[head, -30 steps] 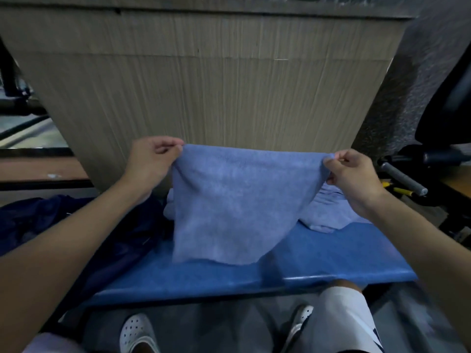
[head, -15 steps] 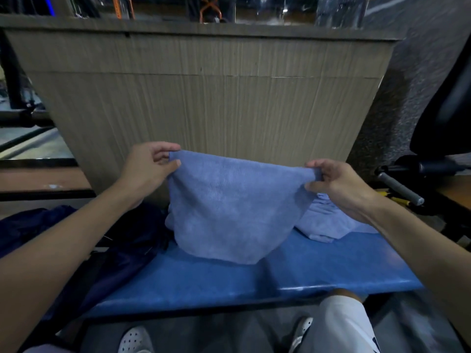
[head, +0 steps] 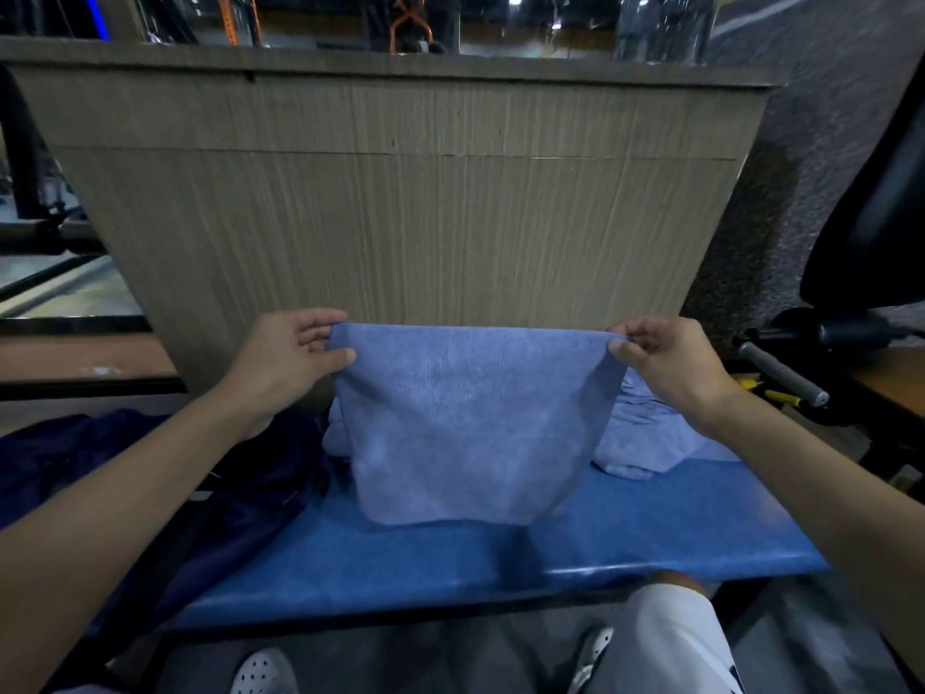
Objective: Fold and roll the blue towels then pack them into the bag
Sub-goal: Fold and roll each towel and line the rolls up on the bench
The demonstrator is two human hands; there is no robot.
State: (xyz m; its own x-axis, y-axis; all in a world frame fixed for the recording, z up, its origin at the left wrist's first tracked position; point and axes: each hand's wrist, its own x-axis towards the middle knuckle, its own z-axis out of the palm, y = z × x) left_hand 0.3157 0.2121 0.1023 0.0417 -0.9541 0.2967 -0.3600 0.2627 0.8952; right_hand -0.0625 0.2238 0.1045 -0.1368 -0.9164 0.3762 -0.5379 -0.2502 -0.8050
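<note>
A light blue towel (head: 470, 423) hangs in the air above the blue padded bench (head: 500, 558), stretched flat between both hands. My left hand (head: 285, 358) pinches its top left corner and my right hand (head: 670, 363) pinches its top right corner. The towel's lower edge just reaches the bench top. Behind it lies a heap of more light blue towels (head: 645, 438), partly hidden. A dark navy bag (head: 150, 473) of soft fabric is slumped on the bench's left end, under my left forearm.
A tall wood-grain panel (head: 400, 212) stands right behind the bench. A black machine with a grey handle (head: 781, 373) sits to the right, and a wooden ledge (head: 75, 358) to the left. My knees and white shoes (head: 260, 673) are below the bench's front edge.
The towel's top edge sagged as my hands came closer, then was pulled taut again as they spread apart. The towel now hangs flatter and squarer.
</note>
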